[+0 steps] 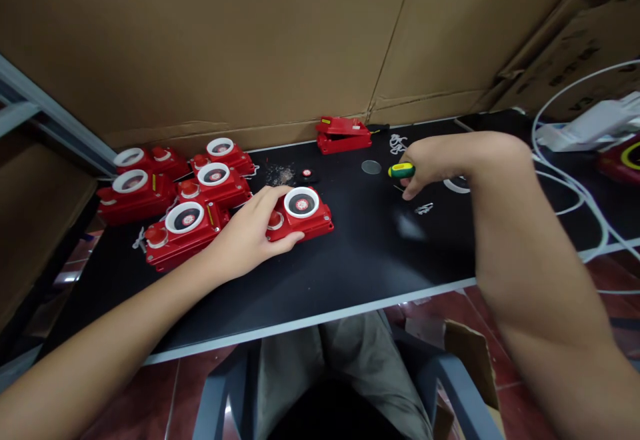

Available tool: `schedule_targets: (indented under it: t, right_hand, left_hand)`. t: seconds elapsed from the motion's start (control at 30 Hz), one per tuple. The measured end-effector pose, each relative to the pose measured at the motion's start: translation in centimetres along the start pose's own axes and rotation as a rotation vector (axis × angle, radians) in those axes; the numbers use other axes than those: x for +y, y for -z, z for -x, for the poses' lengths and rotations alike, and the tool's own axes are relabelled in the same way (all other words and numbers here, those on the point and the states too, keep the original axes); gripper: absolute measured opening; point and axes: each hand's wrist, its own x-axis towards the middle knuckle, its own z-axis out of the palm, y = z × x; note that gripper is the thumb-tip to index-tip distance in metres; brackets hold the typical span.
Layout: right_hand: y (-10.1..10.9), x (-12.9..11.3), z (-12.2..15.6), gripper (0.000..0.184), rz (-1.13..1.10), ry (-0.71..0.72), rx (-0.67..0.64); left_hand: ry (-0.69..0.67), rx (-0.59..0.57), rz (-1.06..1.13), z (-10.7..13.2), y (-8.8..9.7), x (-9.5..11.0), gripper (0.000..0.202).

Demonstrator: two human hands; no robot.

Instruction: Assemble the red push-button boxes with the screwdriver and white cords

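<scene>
Left hand has its grip clamped on the red box mid-worktop, pinning it steady. Right hand has its grip closed round a screwdriver, well right of the box; its blurred tip probably points down.

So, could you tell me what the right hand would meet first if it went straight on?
Probably the small clear disc lying on the black table: the right hand, gripping a green-and-yellow screwdriver handle, points leftward at it. Depth is unclear, so it might pass above.
</scene>
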Motion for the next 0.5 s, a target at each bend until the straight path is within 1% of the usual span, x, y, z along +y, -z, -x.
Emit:
schedule_targets:
  t: [0.1,0.17,0.37,0.5]
  right_hand:
    - [-0.1,-0.3,-0.4,0.030,0.060,-0.055,-0.023]
    - [-0.1,-0.7,-0.6,0.029,0.087,-0.048,-0.023]
    - [-0.1,-2.0,-0.7,0.018,0.117,-0.097,0.025]
    - [-0.1,-2.2,-0.5,0.018,0.097,-0.091,0.041]
  left_hand:
    - [0.012,-0.002,0.000,0.0,0.1,0.1,0.062]
    - [0.020,-0.005,-0.001,0.0,0.1,0.2,0.062]
    - [0.031,-0.011,-0.003,-0.1,0.2,0.3,0.062]
    - [0.030,-0.015,-0.005,-0.1,0.1,0.1,0.063]
